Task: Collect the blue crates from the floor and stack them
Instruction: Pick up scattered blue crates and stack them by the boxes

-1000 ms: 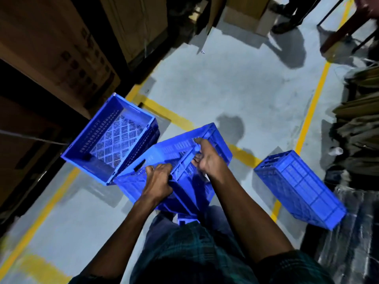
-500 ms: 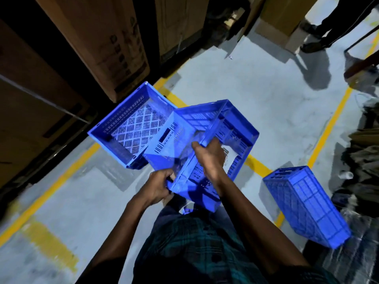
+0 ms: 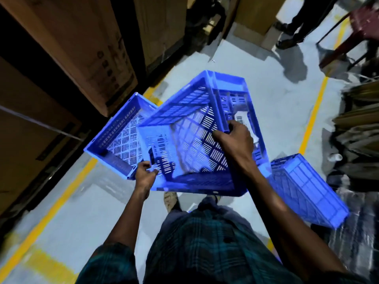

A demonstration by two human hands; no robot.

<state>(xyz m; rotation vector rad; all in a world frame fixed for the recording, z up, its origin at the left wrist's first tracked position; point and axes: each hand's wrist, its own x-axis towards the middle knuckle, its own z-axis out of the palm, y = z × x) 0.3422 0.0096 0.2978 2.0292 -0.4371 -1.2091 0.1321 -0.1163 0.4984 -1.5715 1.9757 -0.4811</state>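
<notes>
I hold a blue slotted crate [image 3: 190, 128] in the air in front of me, tilted, its open side facing me. My right hand [image 3: 235, 138] grips the crate's right rim with curled fingers. My left hand [image 3: 144, 173] pinches its lower left corner near the handle slot. Just behind it to the left, a second blue crate [image 3: 119, 138] sits upright and empty on the floor. A third blue crate [image 3: 307, 189] lies on its side on the floor to the right.
Tall cardboard boxes [image 3: 82, 48] on dark racking line the left side. Yellow floor lines [image 3: 311, 117] mark the aisle. A pile of dark material [image 3: 359, 130] is at the right. Another person's legs [image 3: 297, 23] and a chair [image 3: 361, 19] stand at the far end.
The held crate has risen and turned from leaning on the floor crate to open side facing me. My right hand moved onto its right rim, my left to its lower left corner.
</notes>
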